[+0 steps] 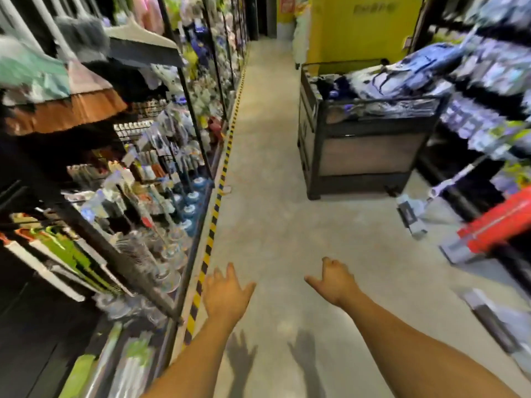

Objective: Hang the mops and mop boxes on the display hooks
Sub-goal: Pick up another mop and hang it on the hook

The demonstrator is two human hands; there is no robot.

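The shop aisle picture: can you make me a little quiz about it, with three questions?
1. True or false: the left hand is holding a mop.
2. What stands in the middle of the aisle ahead? A) a ladder B) a dark bin full of goods C) a bicycle
3. Fill in: the tape stripe along the floor is yellow and ____.

Key:
1. False. Both it and the right hand are empty, fingers loose.
2. B
3. black
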